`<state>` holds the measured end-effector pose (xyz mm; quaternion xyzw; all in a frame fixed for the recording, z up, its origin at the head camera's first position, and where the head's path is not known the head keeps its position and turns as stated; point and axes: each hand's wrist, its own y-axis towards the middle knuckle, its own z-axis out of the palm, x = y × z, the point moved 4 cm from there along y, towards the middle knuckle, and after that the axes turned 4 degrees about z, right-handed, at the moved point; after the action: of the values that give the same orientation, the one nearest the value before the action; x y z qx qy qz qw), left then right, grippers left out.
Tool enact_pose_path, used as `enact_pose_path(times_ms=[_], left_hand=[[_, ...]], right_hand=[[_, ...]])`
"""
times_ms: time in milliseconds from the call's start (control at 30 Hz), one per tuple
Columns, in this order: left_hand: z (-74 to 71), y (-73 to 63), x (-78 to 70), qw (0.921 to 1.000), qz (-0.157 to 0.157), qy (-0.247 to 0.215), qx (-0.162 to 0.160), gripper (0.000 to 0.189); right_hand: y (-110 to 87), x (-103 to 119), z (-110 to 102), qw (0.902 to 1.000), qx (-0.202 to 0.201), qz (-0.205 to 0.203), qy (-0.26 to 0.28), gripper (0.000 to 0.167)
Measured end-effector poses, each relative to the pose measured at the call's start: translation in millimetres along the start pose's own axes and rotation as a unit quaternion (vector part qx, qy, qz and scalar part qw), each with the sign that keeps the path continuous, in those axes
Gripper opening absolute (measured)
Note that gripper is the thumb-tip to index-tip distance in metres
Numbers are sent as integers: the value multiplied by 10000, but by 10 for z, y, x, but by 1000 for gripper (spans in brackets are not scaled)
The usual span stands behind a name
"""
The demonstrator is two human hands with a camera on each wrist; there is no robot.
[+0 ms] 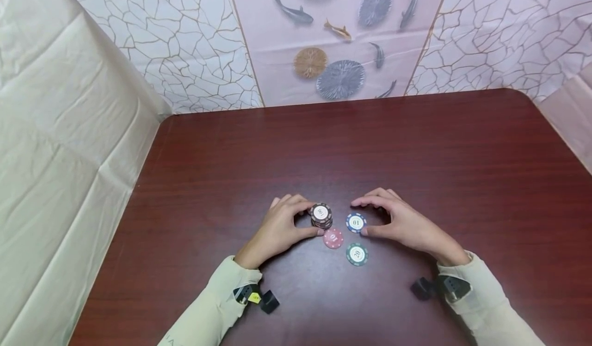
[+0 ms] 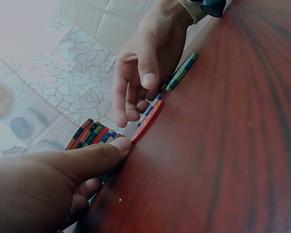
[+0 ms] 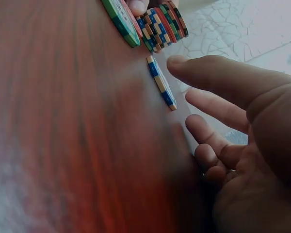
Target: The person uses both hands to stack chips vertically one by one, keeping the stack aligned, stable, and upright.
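A stack of poker chips [image 1: 321, 213] with a black chip marked 100 on top stands on the table. My left hand [image 1: 283, 225] holds the stack's side between thumb and fingers; the left wrist view shows the thumb [image 2: 120, 144] against the lower chips. A red chip [image 1: 333, 238] lies flat by the left thumb. To the right is a blue chip [image 1: 356, 222] marked 10, flat on the table. Around it my right hand [image 1: 402, 220] spreads thumb and fingers, and the right wrist view shows a gap between thumb and blue chip [image 3: 161, 83]. Nearer me lies a green chip [image 1: 357, 254].
The dark red wooden table [image 1: 222, 156] extends well past both hands. A patterned cloth [image 1: 342, 37] hangs behind its far edge, and a pale cloth [image 1: 69, 130] drapes along the left side. Each wrist wears a small black camera [image 1: 269, 302].
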<state>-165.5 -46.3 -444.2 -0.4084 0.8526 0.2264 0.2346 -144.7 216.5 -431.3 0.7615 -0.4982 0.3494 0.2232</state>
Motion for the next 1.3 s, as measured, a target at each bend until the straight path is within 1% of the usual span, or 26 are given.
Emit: enact_pose_path(times_ms=[133, 267, 467, 600, 767, 1033, 1133, 1300], left_hand=[[5, 8, -10, 10000, 62, -44, -31, 53], [17, 2, 6, 10000, 43, -65, -34, 53], [25, -20, 31, 10000, 19, -61, -69, 53], [16, -9, 24, 9999, 68, -80, -115, 53], [16, -3, 7, 9999, 55, -96, -72, 53], [17, -8, 2, 9999, 87, -73, -90, 52], [14, -10, 1, 9999, 82, -70, -100, 53], [12, -7, -5, 9999, 104, -66, -99, 52]], right_hand=[[-20, 23, 4, 9993, 8, -40, -367, 50], [-28, 37, 26, 9985, -17, -75, -550, 46], [-28, 50, 52, 9982, -44, -160, -575, 42], [-24, 49, 44, 9978, -77, -288, -596, 39], [-35, 36, 54, 9969, -140, -497, -601, 40], [-43, 58, 88, 9923, -216, -801, -920, 43], [-37, 63, 99, 9914, -210, -812, -1010, 44], [-39, 54, 109, 9915, -162, -675, -1100, 46]])
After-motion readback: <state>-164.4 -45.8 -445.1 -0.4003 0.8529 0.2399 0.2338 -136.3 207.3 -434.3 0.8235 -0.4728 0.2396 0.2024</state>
